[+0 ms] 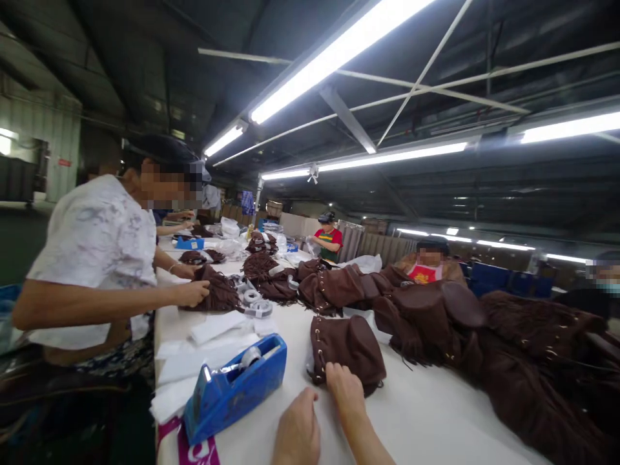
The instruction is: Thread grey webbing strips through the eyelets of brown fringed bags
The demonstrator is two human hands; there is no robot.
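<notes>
A dark brown leather-like pouch bag (346, 349) lies on the white table in front of me, with metal eyelets and a cord laced along its left edge. My right hand (345, 387) is closed at the bag's lower left corner, its fingertips pinching the laced edge. Just left of it and lower, my left hand (299, 426) is curled, with thumb and fingers drawn together. It sits a little apart from the bag; whatever may be between its fingers is hidden. A blue tape dispenser (237, 391) stands left of my hands.
White paper sheets (213, 349) and tape rolls (259, 307) lie beyond the dispenser. Brown fringed bags (426, 316) are heaped along the table's right side. A co-worker at the left handles a fringed brown piece (220, 290). Other people work farther back.
</notes>
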